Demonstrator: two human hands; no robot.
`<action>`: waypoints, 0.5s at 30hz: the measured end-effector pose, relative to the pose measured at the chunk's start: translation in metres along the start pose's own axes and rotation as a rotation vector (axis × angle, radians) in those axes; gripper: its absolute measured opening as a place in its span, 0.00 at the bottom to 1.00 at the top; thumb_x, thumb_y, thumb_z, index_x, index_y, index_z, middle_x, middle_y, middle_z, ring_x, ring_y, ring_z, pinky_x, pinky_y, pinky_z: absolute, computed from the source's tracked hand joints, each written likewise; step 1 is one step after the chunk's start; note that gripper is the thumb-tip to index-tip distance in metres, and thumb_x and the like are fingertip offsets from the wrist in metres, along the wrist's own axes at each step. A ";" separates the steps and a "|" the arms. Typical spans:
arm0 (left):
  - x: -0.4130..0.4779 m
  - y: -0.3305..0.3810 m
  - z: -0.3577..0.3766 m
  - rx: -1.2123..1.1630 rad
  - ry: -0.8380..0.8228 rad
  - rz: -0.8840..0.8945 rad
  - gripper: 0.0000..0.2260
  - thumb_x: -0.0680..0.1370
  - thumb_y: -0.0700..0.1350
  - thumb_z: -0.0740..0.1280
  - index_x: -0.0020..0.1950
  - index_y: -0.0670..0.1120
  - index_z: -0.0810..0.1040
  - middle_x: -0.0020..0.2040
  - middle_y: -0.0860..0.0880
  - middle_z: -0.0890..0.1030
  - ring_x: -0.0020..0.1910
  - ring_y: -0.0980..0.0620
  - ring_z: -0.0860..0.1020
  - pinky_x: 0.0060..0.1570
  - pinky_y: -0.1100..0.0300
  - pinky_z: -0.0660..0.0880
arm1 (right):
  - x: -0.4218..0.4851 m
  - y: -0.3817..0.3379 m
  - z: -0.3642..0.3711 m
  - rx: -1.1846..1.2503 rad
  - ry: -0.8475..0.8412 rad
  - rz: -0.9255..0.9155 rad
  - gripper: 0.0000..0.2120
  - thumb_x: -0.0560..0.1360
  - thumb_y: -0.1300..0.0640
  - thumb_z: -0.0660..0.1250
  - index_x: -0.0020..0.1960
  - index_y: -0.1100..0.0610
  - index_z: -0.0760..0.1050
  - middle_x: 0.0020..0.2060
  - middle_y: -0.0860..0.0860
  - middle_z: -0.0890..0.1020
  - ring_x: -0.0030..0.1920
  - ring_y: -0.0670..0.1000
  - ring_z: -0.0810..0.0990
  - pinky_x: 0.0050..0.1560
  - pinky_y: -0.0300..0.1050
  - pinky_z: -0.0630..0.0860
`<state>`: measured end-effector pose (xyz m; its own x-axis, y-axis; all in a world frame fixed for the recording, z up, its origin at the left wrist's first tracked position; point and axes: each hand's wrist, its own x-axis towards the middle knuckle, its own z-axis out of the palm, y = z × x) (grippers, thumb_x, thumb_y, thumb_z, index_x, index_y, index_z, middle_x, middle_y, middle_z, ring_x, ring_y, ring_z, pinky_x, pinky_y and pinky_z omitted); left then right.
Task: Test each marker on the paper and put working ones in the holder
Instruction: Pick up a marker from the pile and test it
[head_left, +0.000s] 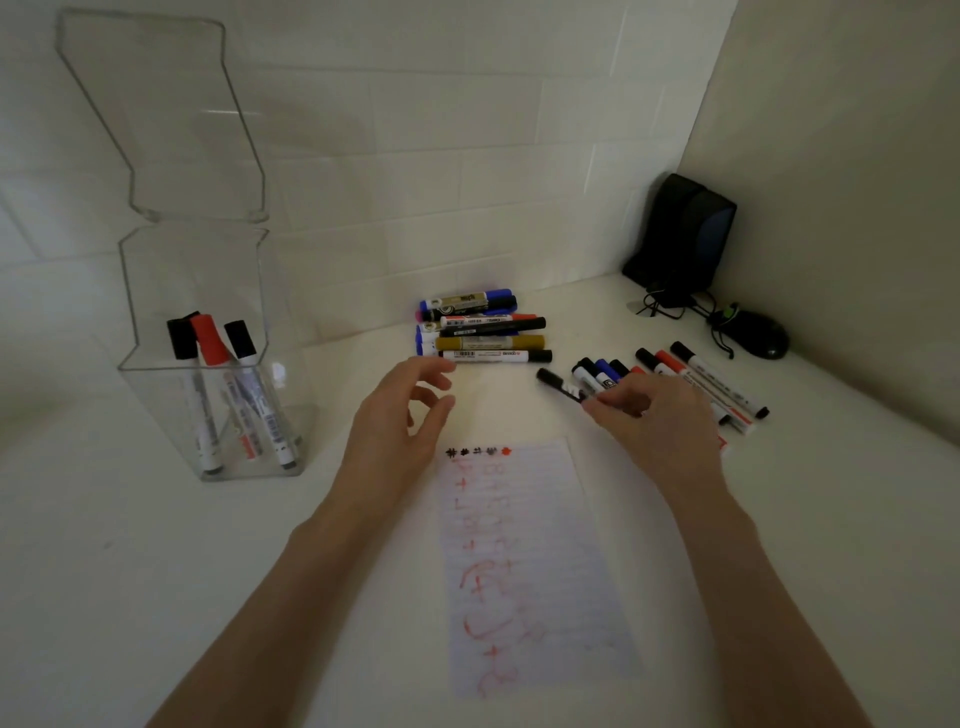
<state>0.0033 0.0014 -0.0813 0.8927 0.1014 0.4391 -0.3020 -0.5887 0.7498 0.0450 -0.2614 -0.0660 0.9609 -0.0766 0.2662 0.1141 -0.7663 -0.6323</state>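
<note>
Black-capped marker (558, 382) pinched by right hand (644, 421), left hand (400, 421) spread empty: pick-up step; next, probably uncap and scribble on paper (524, 525).

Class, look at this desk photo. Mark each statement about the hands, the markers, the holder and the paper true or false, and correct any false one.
1. The right hand pinches a black-capped marker. True.
2. The left hand holds a marker. False: it is empty, fingers relaxed.
3. The clear holder contains a red-capped marker. True.
4. The paper is blank. False: it bears red scribbles and small test marks along its top edge.
5. The mouse lies beside the holder. False: it lies at the far right, away from the holder.
</note>
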 end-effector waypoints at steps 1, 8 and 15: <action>-0.001 0.000 0.001 0.021 -0.002 -0.007 0.13 0.80 0.43 0.67 0.61 0.58 0.75 0.52 0.61 0.79 0.50 0.60 0.78 0.42 0.71 0.68 | -0.001 0.003 0.000 -0.061 0.002 0.007 0.06 0.73 0.50 0.78 0.46 0.50 0.84 0.41 0.46 0.84 0.42 0.45 0.81 0.50 0.46 0.78; -0.003 -0.001 0.004 0.100 -0.001 0.006 0.13 0.81 0.40 0.64 0.58 0.57 0.77 0.50 0.63 0.79 0.50 0.63 0.76 0.41 0.73 0.69 | -0.001 0.005 0.002 -0.288 0.080 -0.004 0.12 0.69 0.57 0.79 0.51 0.53 0.82 0.51 0.54 0.81 0.58 0.58 0.77 0.69 0.58 0.69; -0.004 -0.001 0.005 0.158 -0.016 0.033 0.14 0.80 0.37 0.62 0.59 0.55 0.77 0.50 0.61 0.79 0.51 0.62 0.76 0.46 0.72 0.69 | 0.007 -0.011 0.038 -0.236 0.113 -0.270 0.19 0.76 0.56 0.71 0.67 0.55 0.78 0.63 0.55 0.77 0.64 0.57 0.75 0.63 0.51 0.70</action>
<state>0.0021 -0.0027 -0.0864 0.8888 0.0683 0.4532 -0.2755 -0.7106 0.6474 0.0600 -0.2294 -0.0852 0.8685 0.0886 0.4876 0.2858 -0.8934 -0.3466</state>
